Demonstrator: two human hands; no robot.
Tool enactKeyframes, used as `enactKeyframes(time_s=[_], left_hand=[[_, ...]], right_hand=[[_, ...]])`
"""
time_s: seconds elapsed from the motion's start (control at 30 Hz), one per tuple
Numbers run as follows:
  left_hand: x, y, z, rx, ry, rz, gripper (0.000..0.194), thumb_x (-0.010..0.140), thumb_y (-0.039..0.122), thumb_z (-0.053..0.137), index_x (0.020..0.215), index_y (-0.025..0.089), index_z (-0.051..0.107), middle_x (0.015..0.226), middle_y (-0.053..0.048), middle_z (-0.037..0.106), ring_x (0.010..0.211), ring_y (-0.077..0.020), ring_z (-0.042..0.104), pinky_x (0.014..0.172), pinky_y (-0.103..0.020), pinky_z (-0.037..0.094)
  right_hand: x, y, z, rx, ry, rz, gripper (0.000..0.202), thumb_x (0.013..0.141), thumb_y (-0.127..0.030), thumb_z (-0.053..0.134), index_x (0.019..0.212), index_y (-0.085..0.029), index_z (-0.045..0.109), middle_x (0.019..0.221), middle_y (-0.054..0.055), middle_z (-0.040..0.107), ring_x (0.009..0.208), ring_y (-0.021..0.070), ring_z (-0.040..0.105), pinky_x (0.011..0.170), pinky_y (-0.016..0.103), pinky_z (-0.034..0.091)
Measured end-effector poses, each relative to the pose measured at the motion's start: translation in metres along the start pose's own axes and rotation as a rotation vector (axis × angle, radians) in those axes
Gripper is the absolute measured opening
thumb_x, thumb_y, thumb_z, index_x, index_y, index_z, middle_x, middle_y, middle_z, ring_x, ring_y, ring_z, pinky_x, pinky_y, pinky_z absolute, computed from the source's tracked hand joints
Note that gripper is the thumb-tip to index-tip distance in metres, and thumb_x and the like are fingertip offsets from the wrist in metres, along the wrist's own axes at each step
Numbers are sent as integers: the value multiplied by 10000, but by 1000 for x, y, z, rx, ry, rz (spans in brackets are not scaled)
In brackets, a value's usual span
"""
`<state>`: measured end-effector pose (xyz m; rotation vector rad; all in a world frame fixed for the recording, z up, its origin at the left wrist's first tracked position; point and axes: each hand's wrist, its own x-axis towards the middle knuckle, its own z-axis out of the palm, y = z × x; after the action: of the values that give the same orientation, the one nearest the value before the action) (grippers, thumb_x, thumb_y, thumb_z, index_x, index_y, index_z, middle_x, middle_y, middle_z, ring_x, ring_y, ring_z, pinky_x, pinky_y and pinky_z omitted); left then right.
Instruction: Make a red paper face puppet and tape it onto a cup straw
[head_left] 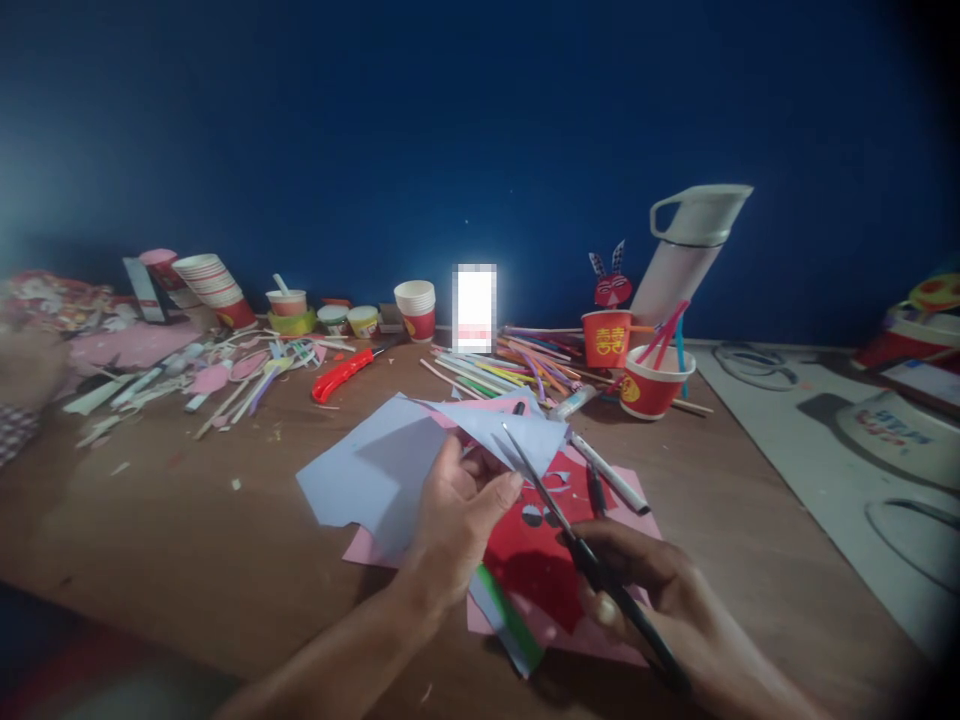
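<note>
Two bare hands of mine are at work over the brown table (225,540). My left hand (459,515) pinches a raised piece of pale blue paper (521,435) between thumb and fingers, its point tilting up and away to the right of my fingertips. My right hand (660,580) is closed around the black handles of a pair of metal-bladed scissors (540,485), the blades slanting up and left to the pale blue paper, just right of my left thumb. I cannot tell whether they are biting into it.

Beyond and left of my left fingers spreads a broad pale blue sheet (367,460); I cannot tell whether it joins the piece I pinch. Between my hands, a red paper sheet (525,555) lies over pink paper (487,615), with a green and pale strip (514,625) at its near left edge. A white capped marker (611,475) lies just beyond my right fingers.

Farther off from my left fingers are a red plastic cutter (343,378) and a stack of paper cups (415,310); past my right fingers stands a red-and-white paper cup (651,390) holding pink and blue stems (666,335).
</note>
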<state>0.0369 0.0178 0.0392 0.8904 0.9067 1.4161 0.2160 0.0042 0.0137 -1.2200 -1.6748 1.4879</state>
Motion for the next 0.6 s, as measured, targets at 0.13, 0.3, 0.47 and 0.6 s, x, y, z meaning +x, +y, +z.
enactKeyframes(time_s=[0.13, 0.3, 0.47, 0.6], left_hand=[[-2, -4, 1, 14, 32, 0, 454, 713, 190, 675, 1100, 186, 439, 828, -22, 610, 760, -142, 573, 718, -272, 447], [-2, -3, 0, 48, 72, -7, 450, 725, 179, 645, 1116, 190, 421, 809, -10, 592, 722, -133, 561, 690, -273, 445], [-1, 3, -2, 95, 7, -14, 374, 750, 163, 609, 1093, 192, 463, 766, 1, 574, 684, -118, 547, 648, -253, 431], [-2, 7, -1, 88, 6, -42, 401, 735, 158, 617, 1110, 189, 478, 746, 6, 575, 660, -102, 533, 615, -223, 413]], right_hand=[[0, -1, 2, -81, 3, -2, 365, 650, -269, 579, 993, -152, 621, 701, 41, 613, 766, 233, 583, 608, 277, 447], [0, -1, 3, -117, 28, 16, 395, 631, -286, 586, 994, -137, 622, 794, 84, 657, 783, 254, 596, 634, 305, 458], [-1, -2, 2, -58, 8, 47, 413, 611, -340, 593, 964, -128, 625, 721, 67, 642, 667, 216, 568, 568, 284, 436], [0, -4, -1, -21, -31, 32, 418, 599, -385, 595, 936, -140, 635, 735, 65, 646, 651, 204, 551, 567, 279, 426]])
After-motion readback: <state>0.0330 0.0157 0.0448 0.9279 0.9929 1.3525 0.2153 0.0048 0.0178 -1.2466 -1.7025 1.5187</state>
